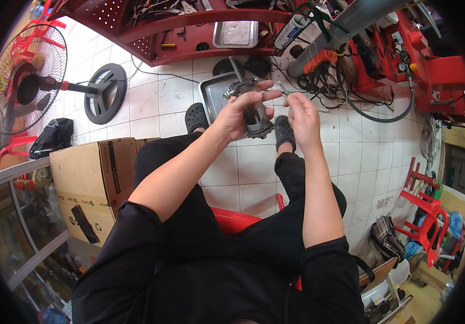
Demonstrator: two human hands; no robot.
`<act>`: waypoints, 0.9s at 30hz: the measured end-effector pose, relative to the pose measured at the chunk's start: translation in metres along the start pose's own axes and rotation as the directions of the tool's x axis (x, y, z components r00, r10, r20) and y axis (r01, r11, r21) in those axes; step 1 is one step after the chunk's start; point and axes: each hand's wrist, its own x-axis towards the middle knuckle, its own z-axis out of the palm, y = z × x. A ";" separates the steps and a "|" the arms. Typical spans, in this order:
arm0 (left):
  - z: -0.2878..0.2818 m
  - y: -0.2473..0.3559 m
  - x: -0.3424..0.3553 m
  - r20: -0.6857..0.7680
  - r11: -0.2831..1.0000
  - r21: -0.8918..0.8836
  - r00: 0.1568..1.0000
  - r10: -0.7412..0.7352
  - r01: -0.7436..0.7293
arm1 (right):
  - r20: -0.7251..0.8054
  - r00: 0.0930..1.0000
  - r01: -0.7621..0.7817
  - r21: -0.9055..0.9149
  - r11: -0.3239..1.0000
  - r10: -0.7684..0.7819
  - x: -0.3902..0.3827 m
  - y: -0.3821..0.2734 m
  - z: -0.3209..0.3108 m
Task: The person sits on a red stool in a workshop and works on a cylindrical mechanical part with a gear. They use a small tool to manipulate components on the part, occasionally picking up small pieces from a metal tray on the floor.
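Note:
My left hand is wrapped round a dark grey metal machine part, with a cylindrical body, a wider lower end and a rod standing up from its top. Its index finger points toward my right hand. The right thumb and fingertips are pinched together just right of the part, at the tip of that left finger. Something small and thin seems to be between them, too small to name. Below the part, on the tiled floor, lies a shallow metal tray, partly hidden by my left hand.
A red tool cart with hand tools and another metal tray stands ahead. Black cables and a hose lie ahead right, near a grey post. At left are a fan and a cardboard box with a phone on it.

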 end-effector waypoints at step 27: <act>-0.005 -0.003 0.003 0.013 0.993 -0.114 1.000 -0.017 0.018 | -0.079 0.994 0.046 -0.308 0.950 -0.073 0.005 0.006 -0.009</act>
